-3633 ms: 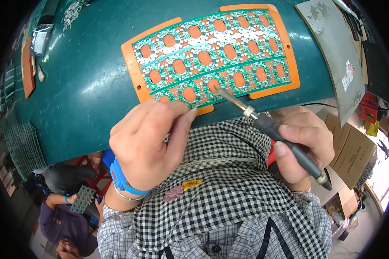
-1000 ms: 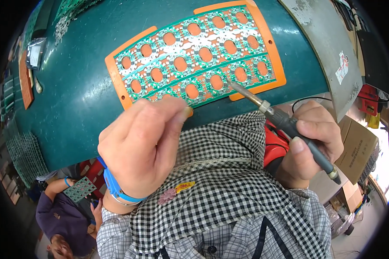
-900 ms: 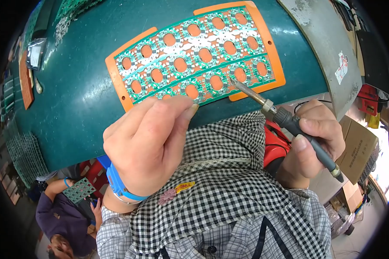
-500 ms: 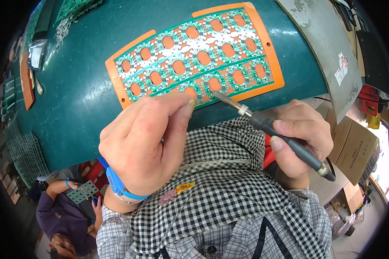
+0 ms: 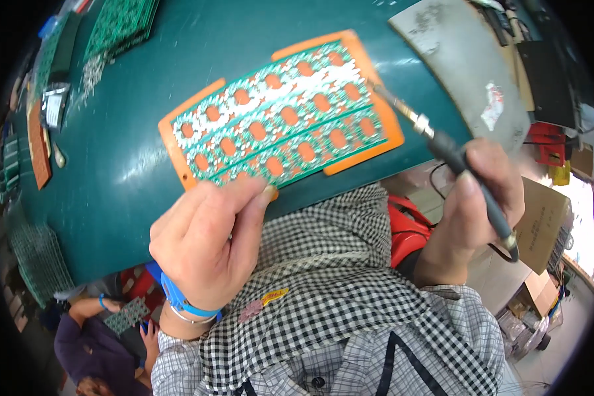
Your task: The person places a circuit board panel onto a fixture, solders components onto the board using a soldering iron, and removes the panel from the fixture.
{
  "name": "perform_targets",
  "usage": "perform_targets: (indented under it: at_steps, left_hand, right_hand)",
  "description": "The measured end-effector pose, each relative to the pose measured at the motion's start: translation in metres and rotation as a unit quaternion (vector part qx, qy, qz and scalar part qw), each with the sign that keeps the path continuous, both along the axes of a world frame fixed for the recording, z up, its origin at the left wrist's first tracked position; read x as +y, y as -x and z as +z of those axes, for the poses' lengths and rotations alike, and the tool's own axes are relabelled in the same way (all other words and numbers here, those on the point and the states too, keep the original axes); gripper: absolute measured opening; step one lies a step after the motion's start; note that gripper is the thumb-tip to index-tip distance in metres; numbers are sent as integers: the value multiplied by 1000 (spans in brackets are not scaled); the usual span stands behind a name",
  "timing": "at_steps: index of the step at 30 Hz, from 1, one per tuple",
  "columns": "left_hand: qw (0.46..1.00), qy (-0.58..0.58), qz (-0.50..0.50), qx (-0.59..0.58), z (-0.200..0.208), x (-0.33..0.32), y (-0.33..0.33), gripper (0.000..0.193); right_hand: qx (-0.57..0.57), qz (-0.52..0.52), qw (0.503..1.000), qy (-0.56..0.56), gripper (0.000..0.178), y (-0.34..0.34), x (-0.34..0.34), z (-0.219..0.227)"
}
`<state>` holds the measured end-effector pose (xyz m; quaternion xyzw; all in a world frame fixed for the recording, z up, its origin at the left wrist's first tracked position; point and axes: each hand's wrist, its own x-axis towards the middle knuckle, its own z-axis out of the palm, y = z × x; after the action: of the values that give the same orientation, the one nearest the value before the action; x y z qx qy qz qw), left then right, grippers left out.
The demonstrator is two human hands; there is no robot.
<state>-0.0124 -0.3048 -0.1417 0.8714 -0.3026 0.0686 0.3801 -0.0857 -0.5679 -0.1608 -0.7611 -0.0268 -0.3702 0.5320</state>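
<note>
A green circuit board panel [image 5: 308,132] with rows of oval openings and small parts lies in an orange tray [image 5: 386,125]. My left hand [image 5: 208,241] is at the tray's front edge, thumb and forefinger pinched together; anything between the fingertips is too small to make out. In my right hand [image 5: 485,198] is a soldering iron [image 5: 452,152] with a dark handle, gripped like a pen. Its metal tip points up and left, over the tray's right rim. Motion blurs the picture somewhat.
A green work table [image 5: 132,158] carries stacked green boards [image 5: 122,26] and loose small parts [image 5: 94,72] at the far left. A grey sheet [image 5: 455,66] curves along the right. Cardboard boxes [image 5: 541,224] stand at right; a co-worker [image 5: 102,350] holding a board sits lower left.
The iron's tip has left the panel's front middle and moved right and away to the tray's right rim. My left hand stays pinched. The whole view has shifted slightly.
</note>
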Motion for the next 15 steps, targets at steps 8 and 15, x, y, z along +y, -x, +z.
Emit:
perform_targets:
  at_steps: [8,15]
  left_hand:
    - [998,45,-3,-51,4,-6,4,19]
    - [997,83,7,1,11,-10,16,17]
  right_hand:
    - [-80,-267,958,60,21,-100,-53,39]
    - [-136,-365,867,310,28,-198,-180,1]
